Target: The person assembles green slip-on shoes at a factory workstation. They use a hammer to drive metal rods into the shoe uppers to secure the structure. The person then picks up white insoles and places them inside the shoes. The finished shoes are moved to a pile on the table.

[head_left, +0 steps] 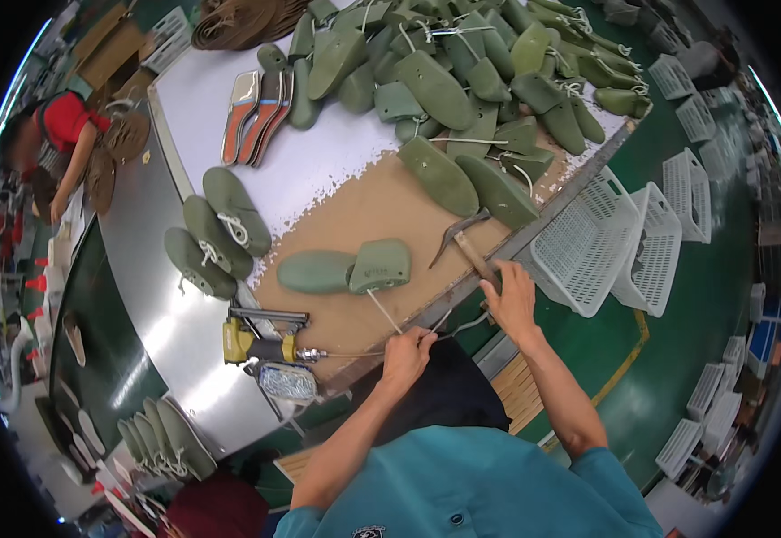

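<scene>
Nearest, the teal shirt (462, 466) bears an emblem (368, 532) too small to read. I see the left hand (406, 357) pinching a white cord (383, 309) from the green shoe last (316, 271) on the bench (319, 215); the right hand (513, 303) touches a hammer (474, 255), but I can't tell its grip. A yellow nail gun (271, 348) lies leftward, white baskets (579, 247) rightward; heaped lasts (433, 88) crowd beyond.
</scene>
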A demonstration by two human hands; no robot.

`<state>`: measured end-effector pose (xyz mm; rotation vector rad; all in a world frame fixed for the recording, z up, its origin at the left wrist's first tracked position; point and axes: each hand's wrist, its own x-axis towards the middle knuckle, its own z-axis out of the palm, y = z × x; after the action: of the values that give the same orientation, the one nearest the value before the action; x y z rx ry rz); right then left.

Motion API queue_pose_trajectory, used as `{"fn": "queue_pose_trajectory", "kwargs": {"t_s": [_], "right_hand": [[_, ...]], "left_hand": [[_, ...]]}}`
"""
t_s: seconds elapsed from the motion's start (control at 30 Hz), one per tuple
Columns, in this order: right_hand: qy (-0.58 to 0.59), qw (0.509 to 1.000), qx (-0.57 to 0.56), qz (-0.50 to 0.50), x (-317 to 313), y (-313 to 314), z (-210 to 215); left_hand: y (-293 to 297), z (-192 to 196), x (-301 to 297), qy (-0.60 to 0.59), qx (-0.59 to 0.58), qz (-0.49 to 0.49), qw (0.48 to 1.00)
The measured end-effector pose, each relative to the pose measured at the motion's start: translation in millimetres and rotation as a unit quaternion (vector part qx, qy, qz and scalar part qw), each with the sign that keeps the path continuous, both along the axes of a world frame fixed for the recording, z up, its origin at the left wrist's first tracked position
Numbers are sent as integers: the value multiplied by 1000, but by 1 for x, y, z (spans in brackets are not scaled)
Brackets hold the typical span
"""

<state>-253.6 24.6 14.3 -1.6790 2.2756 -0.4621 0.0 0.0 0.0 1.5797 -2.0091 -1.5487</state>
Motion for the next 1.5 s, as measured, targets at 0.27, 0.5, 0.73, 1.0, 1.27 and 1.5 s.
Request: {"fn": "queue_pose_trajectory", "kwargs": {"t_s": [0.27, 0.5, 0.73, 1.0, 1.27, 1.5], "right_hand": [[-132, 989, 38, 49, -36, -1, -1], [-306, 948, 68, 57, -33, 55, 40], [-287, 947, 75, 119, -31, 62, 59], [-182, 963, 90, 176, -35, 58, 27], [-162, 961, 61, 216, -48, 61, 16], [-205, 959, 25, 196, -47, 45, 51]], "left_hand": [[24, -27, -59, -13, 18, 193, 981], [32, -18, -80, 8, 85, 294, 952], [45, -43, -89, -13, 20, 346, 938], [58, -60, -92, -17, -21, 346, 938], [50, -47, -94, -22, 0, 352, 936], [49, -44, -97, -33, 10, 353, 935]]}}
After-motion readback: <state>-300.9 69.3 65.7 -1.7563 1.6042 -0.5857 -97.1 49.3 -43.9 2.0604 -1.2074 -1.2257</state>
